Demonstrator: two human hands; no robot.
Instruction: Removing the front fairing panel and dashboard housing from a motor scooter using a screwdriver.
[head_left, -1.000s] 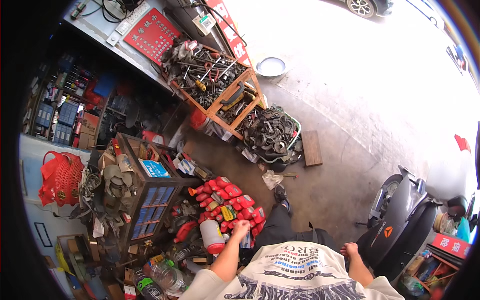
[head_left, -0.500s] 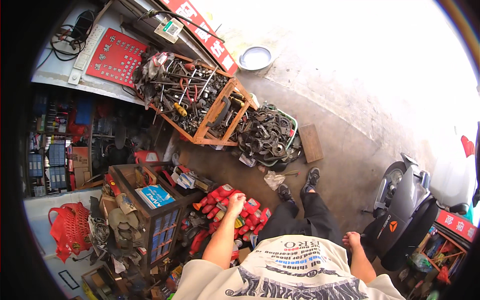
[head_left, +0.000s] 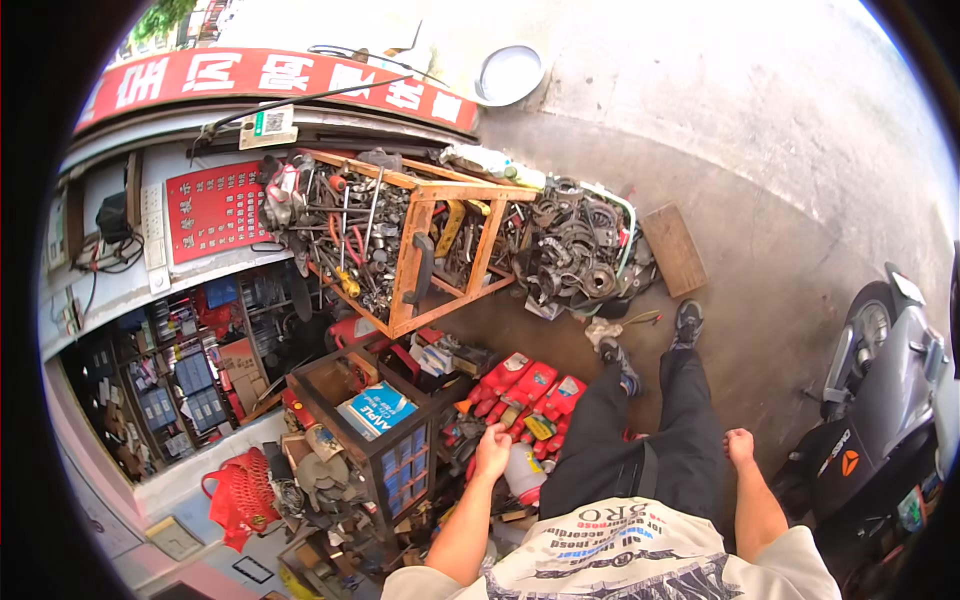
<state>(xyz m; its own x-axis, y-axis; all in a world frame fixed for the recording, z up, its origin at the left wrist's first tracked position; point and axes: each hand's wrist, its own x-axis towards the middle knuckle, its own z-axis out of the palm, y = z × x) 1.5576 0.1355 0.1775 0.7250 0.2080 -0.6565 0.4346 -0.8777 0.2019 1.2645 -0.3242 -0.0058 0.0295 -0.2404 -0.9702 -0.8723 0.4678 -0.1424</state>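
Left hand: we see our left hand [head_left: 492,452] hanging down over the heap of red bottles [head_left: 520,390], fingers curled loosely with nothing in them; its back is toward us, so the fingertips are hard to make out.
Right hand: our right hand [head_left: 740,445] hangs at our side near the scooter [head_left: 880,400], fingers closed into a loose fist around nothing we can see.
Hidden: we cannot tell whether the left fingers touch a bottle; the white jug [head_left: 525,472] with a red cap is partly covered by our wrist and leg. The scooter is cut off at the right rim, and the shelves at far left are too small and dark to read.
Bottles and hand: the red bottles lie on the ground just ahead of the left hand, between the small dark cabinet [head_left: 385,440] on our left and our black trousers [head_left: 650,430]; the nearest bottles sit right under the knuckles.
Around: beyond the bottles stands a wooden rack [head_left: 440,250] crammed with tools, and to its right a pile of metal parts [head_left: 580,255].
Change: compared with half a second ago, the view has tipped upward and forward, so the rack and red signboard [head_left: 270,75] sit larger; our left hand was over the bottles then too.
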